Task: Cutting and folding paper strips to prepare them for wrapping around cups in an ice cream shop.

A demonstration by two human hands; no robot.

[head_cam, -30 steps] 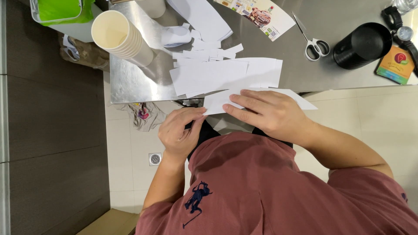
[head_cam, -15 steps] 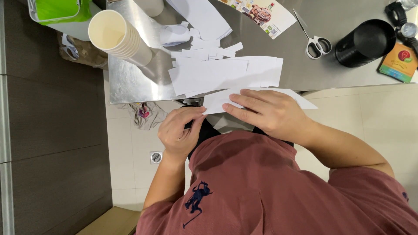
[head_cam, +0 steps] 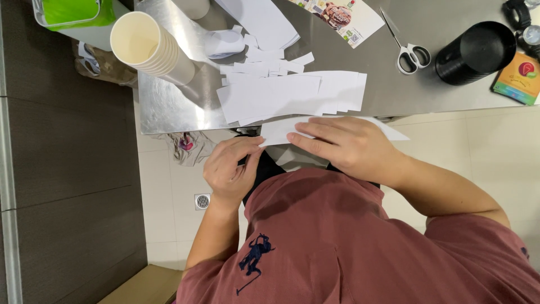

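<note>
A white sheet of paper (head_cam: 278,130) hangs over the near edge of the steel table (head_cam: 169,107). My right hand (head_cam: 343,143) lies flat on it, fingers pointing left and pressing the sheet down. My left hand (head_cam: 230,166) pinches the sheet's left corner between thumb and fingertips, just below the table edge. A pile of cut white paper strips (head_cam: 292,93) rests on the table right above both hands.
A stack of paper cups (head_cam: 149,48) lies on its side at the table's left. Scissors (head_cam: 408,48), a black round container (head_cam: 472,53), a printed leaflet (head_cam: 343,14) and a small colourful carton (head_cam: 517,79) sit to the right. A green-lidded tub (head_cam: 67,14) stands far left.
Both hands stay on the paper at the table edge; the left fingers have shifted only slightly on the corner.
</note>
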